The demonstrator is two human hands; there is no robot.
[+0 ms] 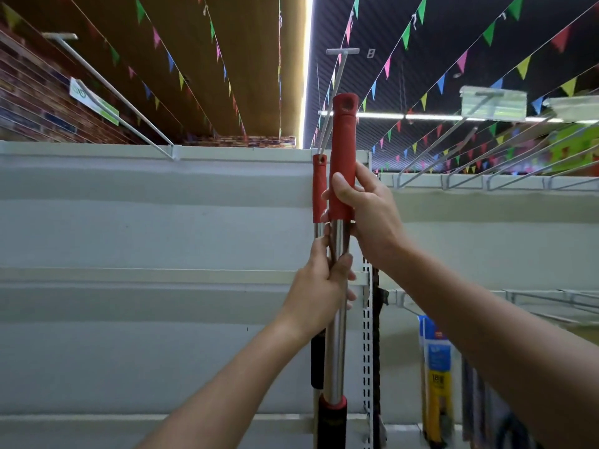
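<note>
Right hand (366, 209) is curled round the red grip (343, 150), left hand (322, 286) wrapped round the steel pole (335, 335). The pole is upright, just beside the peg hook (337, 72). Another pole (319, 189) hangs from that hook. Lift until the grip's hole meets the hook tip, then slide on squarely.

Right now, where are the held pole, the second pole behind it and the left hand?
held pole (344, 140): head view, red grip above the thumb.
second pole (319, 189): head view, its red grip.
left hand (319, 286): head view, back of hand.
</note>
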